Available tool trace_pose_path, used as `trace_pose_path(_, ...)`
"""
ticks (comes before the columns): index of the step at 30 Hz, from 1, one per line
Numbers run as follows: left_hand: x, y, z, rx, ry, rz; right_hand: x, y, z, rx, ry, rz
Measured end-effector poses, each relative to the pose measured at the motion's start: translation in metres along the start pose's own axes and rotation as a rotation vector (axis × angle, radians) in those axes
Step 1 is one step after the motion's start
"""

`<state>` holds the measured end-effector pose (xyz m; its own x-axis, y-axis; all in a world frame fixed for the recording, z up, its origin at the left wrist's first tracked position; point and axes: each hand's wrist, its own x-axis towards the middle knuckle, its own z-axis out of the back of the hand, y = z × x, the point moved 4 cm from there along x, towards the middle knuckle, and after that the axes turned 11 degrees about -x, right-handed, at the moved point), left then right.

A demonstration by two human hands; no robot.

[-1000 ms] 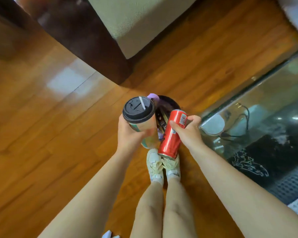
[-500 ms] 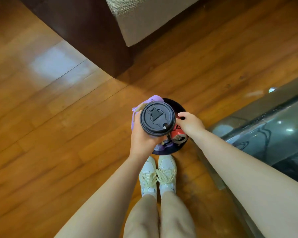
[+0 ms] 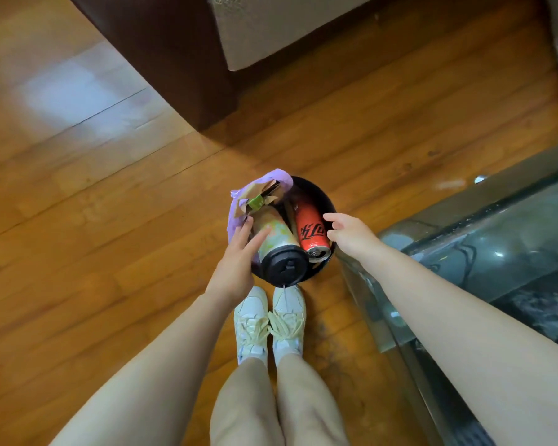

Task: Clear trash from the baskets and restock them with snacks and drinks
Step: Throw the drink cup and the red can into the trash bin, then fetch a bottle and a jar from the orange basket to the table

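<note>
A round black bin (image 3: 326, 201) with a purple liner (image 3: 236, 217) stands on the wooden floor just ahead of my shoes. A paper cup with a black lid (image 3: 276, 243) and a red soda can (image 3: 311, 231) lie tilted inside it, next to crumpled brown paper (image 3: 261, 196). My left hand (image 3: 237, 260) is at the bin's left side, its straight fingers touching the cup. Just right of the can, my right hand (image 3: 348, 235) hovers with loosely spread fingers, holding nothing.
A glass-topped table (image 3: 464, 239) runs along the right, its corner close to the bin. A dark wooden furniture base (image 3: 161, 59) with a beige cushion (image 3: 287, 24) stands behind the bin. My white shoes (image 3: 268, 320) are directly below it.
Both hands lowered the cup and the can into the bin and let go of them. The cup and can now lie in the bin, and my fingers have opened.
</note>
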<state>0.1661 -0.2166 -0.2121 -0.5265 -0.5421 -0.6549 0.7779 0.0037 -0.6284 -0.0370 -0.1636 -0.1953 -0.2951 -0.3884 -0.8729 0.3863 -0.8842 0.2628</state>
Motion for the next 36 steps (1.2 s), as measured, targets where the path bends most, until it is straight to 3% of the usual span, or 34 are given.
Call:
trace_pose_path(8,-0.078,-0.021,0.047,-0.268,0.002,0.358,-0.094,0.022,0.01,0.167,0.021,-0.046)
trace_pose_path(18,-0.269,-0.068,0.112,-0.767,-0.335,0.555,-0.271,0.036,0.003,0.113,0.149,-0.148)
trace_pose_path(22,-0.341,-0.077,0.131,-0.891,-0.484,0.553,-0.325,0.05,-0.005,0.076,0.17,-0.147)
trace_pose_path(26,-0.409,-0.064,0.128,-1.036,-0.607,0.639,-0.35,0.078,-0.019,-0.052,0.168,-0.05)
trace_pose_path(32,-0.505,-0.014,0.087,-1.641,-0.949,0.866,-0.358,0.162,-0.054,-0.211,0.12,0.153)
trace_pose_path(36,-0.551,0.018,0.068,-1.877,-1.091,0.912,-0.367,0.229,-0.096,-0.359,0.195,0.249)
